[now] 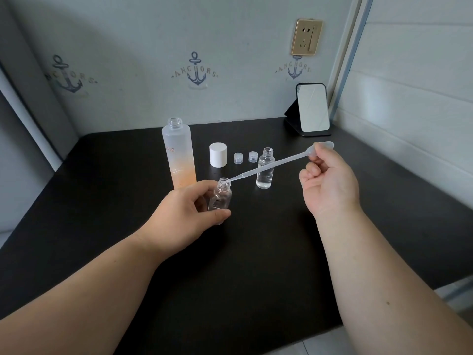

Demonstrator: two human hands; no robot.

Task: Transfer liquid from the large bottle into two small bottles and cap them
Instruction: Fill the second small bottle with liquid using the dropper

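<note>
- Head view looks down on a black table (256,252) with both forearms reaching in from the bottom of the frame.
- Left hand (184,213), at centre frame, grips a small clear bottle (220,197), thumb in front and fingers curled behind; the bottle tilts, its open mouth up and to the right.
- Right hand (329,180), right of centre, pinches the bulb of a clear plastic pipette (268,167) between thumb and fingertips, the other fingers curled in.
- Pipette slants down to the left, its tip at the mouth of the held bottle.
- Large frosted bottle (179,155) stands uncapped, upper left of the held bottle (orange tint toward its base).
- A second small bottle (265,169) stands open behind the pipette, holding clear liquid.
- White cap (218,155) and two small clear caps (238,158) (253,156) sit in a row between the large bottle and the standing small one.
- A mirror (313,110) leans on its stand at the upper right, below a wall socket (306,37).
</note>
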